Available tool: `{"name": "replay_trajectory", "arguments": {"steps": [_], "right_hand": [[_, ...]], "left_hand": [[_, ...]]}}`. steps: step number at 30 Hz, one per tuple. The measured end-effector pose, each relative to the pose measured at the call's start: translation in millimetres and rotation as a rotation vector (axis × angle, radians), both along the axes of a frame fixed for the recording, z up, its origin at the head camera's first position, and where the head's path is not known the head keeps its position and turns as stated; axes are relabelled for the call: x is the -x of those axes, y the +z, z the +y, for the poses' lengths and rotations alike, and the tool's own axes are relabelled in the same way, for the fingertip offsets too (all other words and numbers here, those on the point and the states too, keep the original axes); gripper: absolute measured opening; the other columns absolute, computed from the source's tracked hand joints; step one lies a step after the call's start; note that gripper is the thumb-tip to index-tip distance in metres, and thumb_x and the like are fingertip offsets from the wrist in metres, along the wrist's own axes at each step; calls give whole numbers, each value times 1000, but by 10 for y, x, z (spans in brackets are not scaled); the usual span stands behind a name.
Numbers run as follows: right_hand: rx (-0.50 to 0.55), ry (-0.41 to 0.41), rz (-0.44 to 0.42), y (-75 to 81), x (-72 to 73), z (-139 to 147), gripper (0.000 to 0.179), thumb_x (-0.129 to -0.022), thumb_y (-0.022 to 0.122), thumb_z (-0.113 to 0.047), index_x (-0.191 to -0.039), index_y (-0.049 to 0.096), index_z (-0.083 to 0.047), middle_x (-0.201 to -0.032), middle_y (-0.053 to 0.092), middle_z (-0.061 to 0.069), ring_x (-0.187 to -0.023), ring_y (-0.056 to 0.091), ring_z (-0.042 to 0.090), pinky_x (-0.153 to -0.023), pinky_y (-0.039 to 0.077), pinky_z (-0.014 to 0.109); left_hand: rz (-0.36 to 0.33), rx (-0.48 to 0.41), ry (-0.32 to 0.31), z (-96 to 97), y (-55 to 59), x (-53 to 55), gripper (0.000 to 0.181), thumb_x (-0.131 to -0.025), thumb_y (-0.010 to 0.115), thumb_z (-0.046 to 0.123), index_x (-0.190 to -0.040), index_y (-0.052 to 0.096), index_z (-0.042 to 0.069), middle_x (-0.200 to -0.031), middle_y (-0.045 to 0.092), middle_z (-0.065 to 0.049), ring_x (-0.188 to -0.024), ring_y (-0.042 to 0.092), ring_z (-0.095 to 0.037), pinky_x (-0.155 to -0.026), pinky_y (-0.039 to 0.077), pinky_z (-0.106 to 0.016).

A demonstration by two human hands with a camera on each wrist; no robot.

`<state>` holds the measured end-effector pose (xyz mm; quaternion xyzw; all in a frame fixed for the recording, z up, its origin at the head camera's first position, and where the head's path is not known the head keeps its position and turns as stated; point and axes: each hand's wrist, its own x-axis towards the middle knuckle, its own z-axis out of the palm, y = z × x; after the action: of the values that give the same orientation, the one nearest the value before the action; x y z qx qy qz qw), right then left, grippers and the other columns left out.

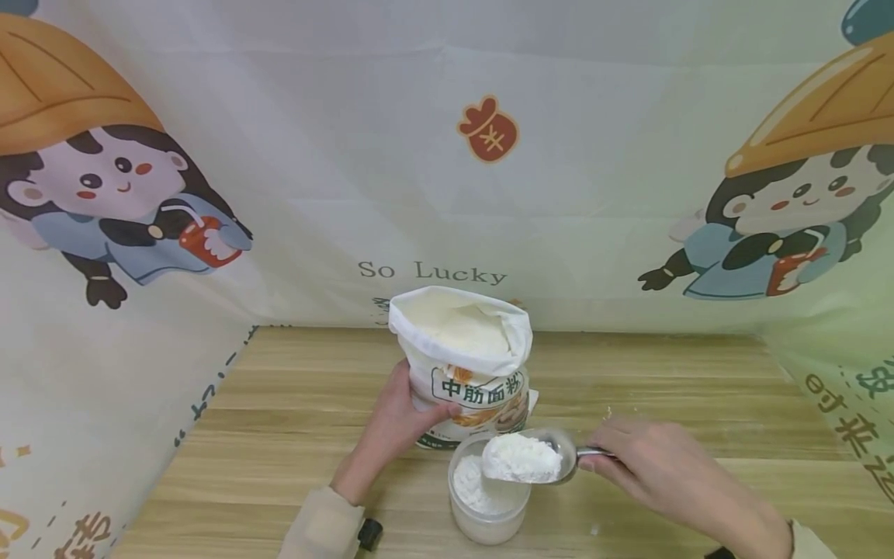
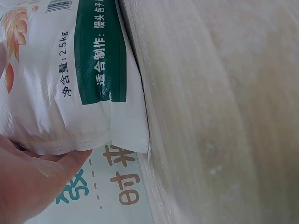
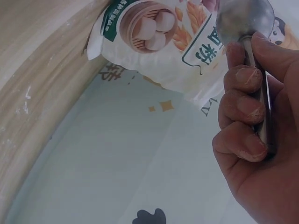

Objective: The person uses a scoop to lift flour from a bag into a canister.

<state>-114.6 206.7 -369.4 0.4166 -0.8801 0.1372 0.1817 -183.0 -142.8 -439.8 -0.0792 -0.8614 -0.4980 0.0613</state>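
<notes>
An open paper bag of flour (image 1: 482, 400) stands on the table, its rim folded outward. My left hand (image 1: 401, 423) grips its left side, thumb across the front; in the left wrist view, fingers (image 2: 70, 161) press the bag's side. In front of the bag sits a clear round tub (image 1: 489, 529) partly filled with flour. Over the tub's upper right rim, my right hand (image 1: 663, 473) holds a metal scoop (image 1: 569, 454) heaped with flour (image 1: 522, 458). The right wrist view shows fingers wrapped around the scoop's handle (image 3: 268, 107).
The wooden table (image 1: 300, 419) has a few flour specks (image 1: 621, 410) behind the right hand. A printed cloth (image 1: 447, 178) hangs behind the table and along both sides. The bag stands near the back cloth.
</notes>
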Motion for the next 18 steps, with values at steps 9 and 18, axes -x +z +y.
{"name": "replay_trajectory", "arguments": {"steps": [9,18], "right_hand": [[-58,-5,-86,118,-3,-59,11,-97,72,-33,-88,66,-30,-79,49,-25,-63,40,-6,-52,37,18],[-166,-43,-132,213,30,-159,20,-96,74,-33,-81,62,-28,-74,47,-22,-59,38,-3,-49,34,19]], "left_hand": [[-1,-9,-10,-7,-11,11,98,-75,94,28,-152,38,6,-139,56,-13,-130,55,-33,-115,40,-55],[-2,-2,1,-6,2,3,99,-75,94,29,-152,39,4,-139,56,-15,-130,55,-34,-114,41,-56]]}}
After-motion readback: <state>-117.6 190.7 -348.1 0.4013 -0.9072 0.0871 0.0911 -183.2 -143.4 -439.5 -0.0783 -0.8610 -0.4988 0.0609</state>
